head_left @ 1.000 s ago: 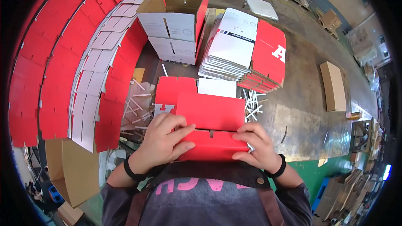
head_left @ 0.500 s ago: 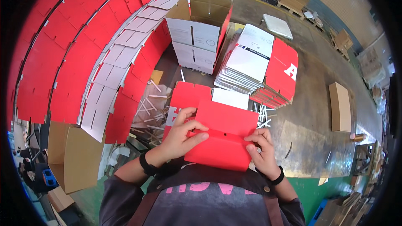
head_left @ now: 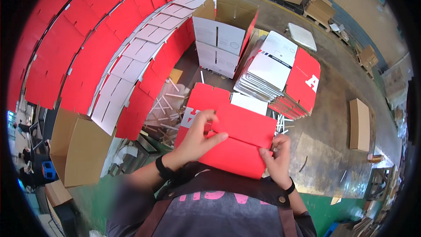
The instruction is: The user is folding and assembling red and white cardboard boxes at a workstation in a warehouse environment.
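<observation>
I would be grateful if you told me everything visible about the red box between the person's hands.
The red box looks like smooth folded cardboard, plain red on its visible faces. Two broad panels, one farther and one nearer the person, meet along a dark line running across, slanting down to the right. It sits close in front of the apron; whether they touch is unclear. The left hand touches its left side, the right hand its right edge.

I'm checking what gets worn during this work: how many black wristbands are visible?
2: one black wristband below the left hand, and a second wristband below the right hand. Any beneath the sleeves would be hidden.
</observation>
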The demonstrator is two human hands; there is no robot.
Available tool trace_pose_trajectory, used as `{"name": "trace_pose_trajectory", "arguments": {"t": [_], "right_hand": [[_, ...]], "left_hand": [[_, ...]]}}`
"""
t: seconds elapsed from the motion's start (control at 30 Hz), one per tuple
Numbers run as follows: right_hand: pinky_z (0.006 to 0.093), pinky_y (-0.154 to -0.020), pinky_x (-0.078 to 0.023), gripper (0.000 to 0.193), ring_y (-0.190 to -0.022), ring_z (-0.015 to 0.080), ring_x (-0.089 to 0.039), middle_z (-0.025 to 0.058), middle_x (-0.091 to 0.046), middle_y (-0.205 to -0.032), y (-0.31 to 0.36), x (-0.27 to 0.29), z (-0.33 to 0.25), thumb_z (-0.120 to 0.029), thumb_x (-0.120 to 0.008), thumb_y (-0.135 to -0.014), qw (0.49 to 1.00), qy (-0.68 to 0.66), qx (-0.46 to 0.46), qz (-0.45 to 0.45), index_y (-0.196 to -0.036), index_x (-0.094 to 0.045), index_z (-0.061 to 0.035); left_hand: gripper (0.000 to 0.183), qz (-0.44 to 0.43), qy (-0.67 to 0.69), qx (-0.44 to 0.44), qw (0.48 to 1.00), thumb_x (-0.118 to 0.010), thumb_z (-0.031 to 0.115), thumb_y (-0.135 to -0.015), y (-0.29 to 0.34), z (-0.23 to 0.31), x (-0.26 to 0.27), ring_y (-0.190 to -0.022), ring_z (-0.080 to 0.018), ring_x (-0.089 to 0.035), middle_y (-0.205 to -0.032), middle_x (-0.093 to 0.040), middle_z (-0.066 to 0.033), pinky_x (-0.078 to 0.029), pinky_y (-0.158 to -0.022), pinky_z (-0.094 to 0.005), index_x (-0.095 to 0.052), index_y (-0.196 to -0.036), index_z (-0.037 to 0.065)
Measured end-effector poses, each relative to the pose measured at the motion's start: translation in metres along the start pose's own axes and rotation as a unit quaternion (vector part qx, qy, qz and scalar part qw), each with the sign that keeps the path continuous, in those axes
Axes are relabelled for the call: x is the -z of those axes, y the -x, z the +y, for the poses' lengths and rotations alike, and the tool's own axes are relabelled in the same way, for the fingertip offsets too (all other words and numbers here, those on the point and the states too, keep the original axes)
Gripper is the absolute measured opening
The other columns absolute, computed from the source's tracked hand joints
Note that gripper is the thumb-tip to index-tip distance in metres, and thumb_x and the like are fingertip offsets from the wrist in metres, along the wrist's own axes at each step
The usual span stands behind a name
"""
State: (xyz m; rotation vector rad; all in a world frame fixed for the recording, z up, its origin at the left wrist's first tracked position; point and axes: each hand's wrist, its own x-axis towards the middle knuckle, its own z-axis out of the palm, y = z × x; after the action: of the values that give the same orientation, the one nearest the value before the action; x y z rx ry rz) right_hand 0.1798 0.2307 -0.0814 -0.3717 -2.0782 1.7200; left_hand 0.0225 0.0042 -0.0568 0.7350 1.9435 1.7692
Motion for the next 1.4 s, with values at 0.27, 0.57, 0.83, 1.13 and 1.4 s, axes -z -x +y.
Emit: {"name": "trace_pose_trajectory", "arguments": {"t": [0.27,0.57,0.83,1.13,1.4], "right_hand": [[0.0349,-0.098,-0.044,0.055,-0.118,0.0262,-0.056,0.0191,-0.057,-0.130,-0.021,0.029,0.005,-0.037,-0.040,-0.103,0.940,0.205,-0.171,-0.210,-0.140,-0.043,0.0023],[0.0433,-0.107,-0.035,0.055,-0.130,0.0284,-0.046,0.0206,-0.046,-0.142,-0.036,0.007,0.002,-0.029,-0.050,-0.099,0.948,0.129,-0.169,-0.239,-0.145,-0.036,-0.0030],[0.0386,-0.105,-0.036,0.045,-0.127,0.0294,-0.047,0.0202,-0.050,-0.137,-0.003,-0.031,0.068,-0.027,-0.033,-0.106,0.990,0.006,-0.134,-0.049,-0.141,-0.040,0.0000],[0.0392,-0.074,-0.054,0.045,-0.089,0.0333,-0.063,0.0192,-0.059,-0.105,-0.033,-0.019,-0.043,0.002,-0.053,-0.085,0.893,0.434,0.091,-0.081,-0.130,-0.053,-0.0035],[0.0416,-0.071,-0.052,0.023,-0.084,0.0321,-0.061,0.0126,-0.055,-0.085,-0.042,-0.026,-0.057,0.004,-0.062,-0.070,0.790,0.590,0.064,-0.152,-0.091,-0.066,-0.0057]], "left_hand": [[0.105,-0.252,-0.263,0.194,0.911,-0.046,0.076,-0.085,-0.038,0.007,0.013,-0.078,-0.0362,-0.068,-0.091,-0.066,-0.0304,-0.051,-0.070,-0.0461,-0.037,-0.135,-0.016],[0.114,-0.158,-0.080,-0.226,0.958,-0.052,0.068,-0.087,0.011,0.019,0.028,-0.145,-0.0297,-0.015,-0.155,-0.005,-0.0277,-0.020,-0.116,-0.0379,0.007,-0.149,-0.008],[0.065,-0.056,-0.052,0.107,0.991,-0.014,0.041,-0.106,0.021,-0.077,0.030,-0.149,-0.0259,-0.005,-0.160,-0.009,-0.0182,-0.006,-0.120,-0.0343,-0.007,-0.152,-0.004],[0.056,-0.174,-0.413,-0.108,0.887,-0.056,0.010,-0.086,-0.038,-0.004,0.069,-0.087,-0.0358,-0.066,-0.098,-0.062,-0.0187,-0.053,-0.071,-0.0412,-0.042,-0.141,0.013],[0.013,-0.337,-0.605,-0.279,0.665,-0.058,0.007,-0.078,-0.113,0.011,0.069,-0.070,-0.0292,-0.068,-0.072,-0.062,-0.0136,-0.053,-0.058,-0.0413,-0.061,-0.091,0.007]]}}
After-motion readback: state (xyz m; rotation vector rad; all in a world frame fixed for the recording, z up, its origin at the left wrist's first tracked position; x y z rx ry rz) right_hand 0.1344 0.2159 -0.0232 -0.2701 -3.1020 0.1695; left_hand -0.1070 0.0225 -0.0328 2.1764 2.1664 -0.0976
